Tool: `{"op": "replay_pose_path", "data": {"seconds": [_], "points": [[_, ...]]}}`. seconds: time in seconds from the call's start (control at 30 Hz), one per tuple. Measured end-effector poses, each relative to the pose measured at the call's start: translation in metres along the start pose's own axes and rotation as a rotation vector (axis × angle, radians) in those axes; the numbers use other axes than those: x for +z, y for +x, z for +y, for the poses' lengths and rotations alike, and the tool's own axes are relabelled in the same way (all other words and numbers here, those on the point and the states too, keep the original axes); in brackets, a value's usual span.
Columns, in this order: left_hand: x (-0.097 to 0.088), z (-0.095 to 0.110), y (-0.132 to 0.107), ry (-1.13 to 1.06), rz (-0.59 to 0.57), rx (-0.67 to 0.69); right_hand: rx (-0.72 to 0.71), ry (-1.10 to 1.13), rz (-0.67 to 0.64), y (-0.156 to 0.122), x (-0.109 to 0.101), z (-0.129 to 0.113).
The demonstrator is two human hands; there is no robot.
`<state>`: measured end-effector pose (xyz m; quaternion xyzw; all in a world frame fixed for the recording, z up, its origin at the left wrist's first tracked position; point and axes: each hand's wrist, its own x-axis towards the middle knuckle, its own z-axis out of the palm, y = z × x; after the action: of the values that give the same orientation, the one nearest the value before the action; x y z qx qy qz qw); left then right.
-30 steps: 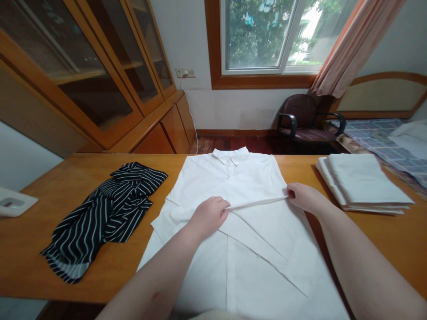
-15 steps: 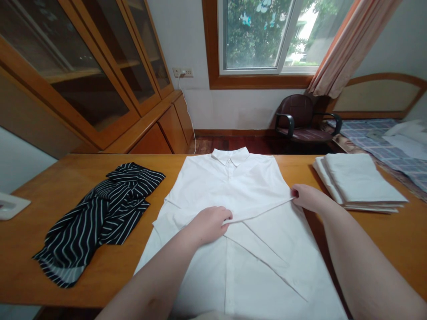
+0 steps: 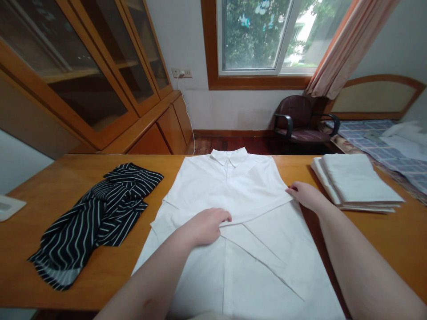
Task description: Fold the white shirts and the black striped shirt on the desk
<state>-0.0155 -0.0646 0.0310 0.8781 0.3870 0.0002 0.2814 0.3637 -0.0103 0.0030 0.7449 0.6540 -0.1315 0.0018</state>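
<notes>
1. A white shirt lies front up along the bench, its collar at the far edge and its lower part running toward the person. A loose layer of its cloth lies crosswise over the middle, with slanting creases below.
2. The right hand appears to pinch the end of that crosswise layer at the shirt's right side, thumb and fingertips close together on the thin edge.
3. The left hand rests on the shirt near its middle, fingers curled over the same layer's lower edge; whether they grip it or merely press cannot be told, since the thumb is hidden.
4. The cloth looks thin, light and soft, so it should bend readily and crease easily. It seems in no danger of breaking, but a hard tug would probably drag the layers underneath out of line.
5. The layer's edge and its outer corner look like the best holds, taken with a light fingertip pinch, while a flat palm steadies the body. The collar seems somewhat stiffer and would probably keep its shape better.
6. A black-and-white striped garment lies rumpled to the left; a stack of folded white cloth sits beyond the right hand.
</notes>
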Motion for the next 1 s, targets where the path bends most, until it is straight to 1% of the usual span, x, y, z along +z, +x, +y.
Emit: {"op": "replay_pose_path", "data": {"seconds": [0.1,0.23,0.43,0.57,0.67,0.77,0.83,0.93,1.0], "points": [[-0.001,0.001,0.001,-0.015,-0.009,-0.013,0.004,-0.022,0.03,0.001,0.002,0.002],[-0.003,0.002,0.002,-0.039,-0.023,-0.016,0.019,-0.029,0.026,0.004,0.005,0.004],[-0.006,0.003,0.005,-0.063,0.005,-0.013,0.032,-0.02,0.046,0.007,0.006,0.003],[-0.008,-0.001,0.012,-0.076,-0.019,-0.034,0.057,-0.016,0.058,0.008,0.006,0.002],[-0.008,-0.007,0.021,-0.072,-0.024,-0.017,0.095,-0.023,0.07,0.008,0.005,0.002],[-0.007,-0.01,0.029,-0.02,0.004,0.025,0.145,-0.025,0.096,0.009,0.005,0.003],[-0.003,-0.009,0.029,0.041,0.046,0.047,0.17,-0.022,0.112,0.01,0.004,0.003],[0.006,-0.008,0.02,0.149,0.122,0.035,0.185,-0.022,0.118,0.01,0.005,0.003],[0.014,-0.011,0.008,0.217,0.184,-0.019,0.176,-0.022,0.125,0.01,0.006,0.003]]}}
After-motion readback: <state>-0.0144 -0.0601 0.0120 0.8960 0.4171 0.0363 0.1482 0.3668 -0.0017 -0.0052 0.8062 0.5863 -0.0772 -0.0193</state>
